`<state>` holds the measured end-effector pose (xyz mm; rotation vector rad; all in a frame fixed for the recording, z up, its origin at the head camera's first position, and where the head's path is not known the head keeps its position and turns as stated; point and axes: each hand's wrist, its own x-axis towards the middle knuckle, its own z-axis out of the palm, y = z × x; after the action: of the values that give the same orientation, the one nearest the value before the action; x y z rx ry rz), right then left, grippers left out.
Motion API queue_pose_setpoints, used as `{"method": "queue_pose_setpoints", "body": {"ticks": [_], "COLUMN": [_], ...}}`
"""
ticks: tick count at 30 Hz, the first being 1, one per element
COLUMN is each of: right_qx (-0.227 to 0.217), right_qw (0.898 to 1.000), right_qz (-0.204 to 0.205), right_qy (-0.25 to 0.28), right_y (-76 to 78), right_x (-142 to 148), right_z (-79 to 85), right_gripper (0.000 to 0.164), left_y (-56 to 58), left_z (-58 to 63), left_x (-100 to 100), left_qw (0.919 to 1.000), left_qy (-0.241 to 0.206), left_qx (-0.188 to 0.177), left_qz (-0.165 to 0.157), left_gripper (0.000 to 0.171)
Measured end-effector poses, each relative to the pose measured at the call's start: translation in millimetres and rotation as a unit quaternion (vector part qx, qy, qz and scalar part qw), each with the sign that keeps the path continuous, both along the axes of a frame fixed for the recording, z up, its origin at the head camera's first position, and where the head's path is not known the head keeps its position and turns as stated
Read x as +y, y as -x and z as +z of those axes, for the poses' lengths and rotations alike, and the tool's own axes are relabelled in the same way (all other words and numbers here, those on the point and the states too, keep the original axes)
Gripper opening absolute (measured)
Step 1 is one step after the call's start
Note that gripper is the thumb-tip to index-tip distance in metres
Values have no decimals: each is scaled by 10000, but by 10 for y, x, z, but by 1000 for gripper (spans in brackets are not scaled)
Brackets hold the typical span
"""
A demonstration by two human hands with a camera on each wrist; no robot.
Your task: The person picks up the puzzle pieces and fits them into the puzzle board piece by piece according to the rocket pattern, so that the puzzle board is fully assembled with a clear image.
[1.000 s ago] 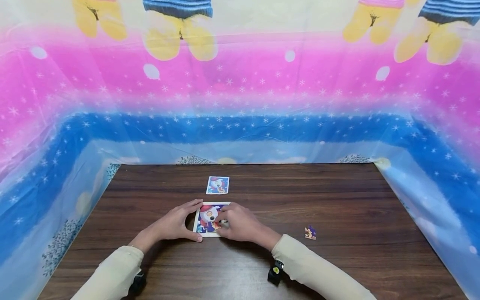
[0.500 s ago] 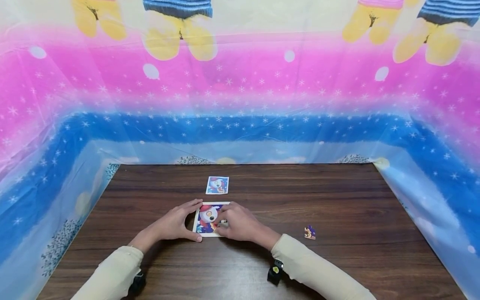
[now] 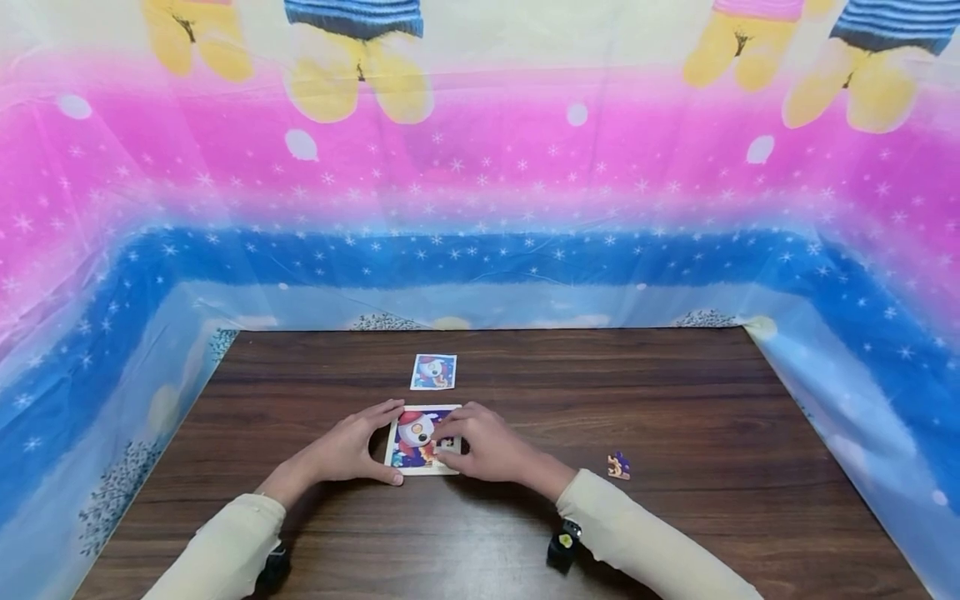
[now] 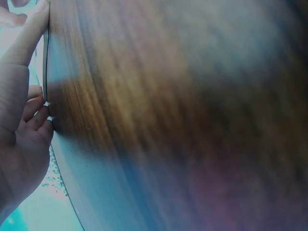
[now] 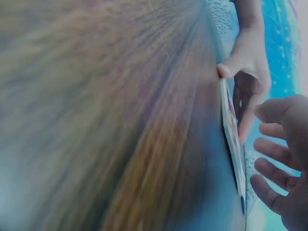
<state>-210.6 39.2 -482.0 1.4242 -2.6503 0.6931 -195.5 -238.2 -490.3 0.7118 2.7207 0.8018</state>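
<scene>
A small white-bordered jigsaw puzzle (image 3: 414,454) with a cartoon picture lies flat on the table. My left hand (image 3: 347,446) holds its left side, thumb at the near corner and fingers at the far one. Over the puzzle's right part hovers my right hand (image 3: 487,444), its fingers loosely bent. In the right wrist view those fingers (image 5: 272,151) stand apart from the board with nothing seen between them. The right hand hides part of the puzzle's right side in the head view. One loose jigsaw piece (image 3: 618,466), purple and orange, lies to the right.
Behind the puzzle lies a small picture card (image 3: 433,372) with a similar image. The dark wooden table (image 3: 600,383) is enclosed by a printed cloth (image 3: 480,250) at the back and sides. Both wrists carry black devices (image 3: 562,546).
My right hand has drawn slightly right and lifted off the puzzle, its fingers opening and uncovering more of the picture. The left hand stays at the puzzle's left side.
</scene>
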Motion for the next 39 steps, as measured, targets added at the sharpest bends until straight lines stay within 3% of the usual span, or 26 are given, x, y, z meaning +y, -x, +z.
{"method": "queue_pose_setpoints", "body": {"ticks": [5, 11, 22, 30, 39], "right_qx": [-296, -420, -179, 51, 349], "right_qw": [9980, 9960, 9917, 9885, 9871], "right_qz": [-4, -191, -632, -1131, -1494], "right_qy": [553, 761, 1104, 999, 468], "right_y": [-7, -41, -147, -194, -239], "right_x": [265, 646, 1396, 1911, 2320], "right_z": [43, 79, 83, 29, -66], "right_gripper": [29, 34, 33, 33, 31], "left_y": [-4, -16, -14, -13, -4], "left_z": [1, 1, 3, 10, -1], "left_x": [0, -2, 1, -4, 8], "left_qw": [10000, 10000, 10000, 10000, 10000], "left_qy": [14, -2, 4, 24, 57], "left_qx": [18, -10, 1, -55, -63], "left_qz": [25, 35, 10, 71, 50], "left_gripper": [112, 113, 113, 113, 114]}}
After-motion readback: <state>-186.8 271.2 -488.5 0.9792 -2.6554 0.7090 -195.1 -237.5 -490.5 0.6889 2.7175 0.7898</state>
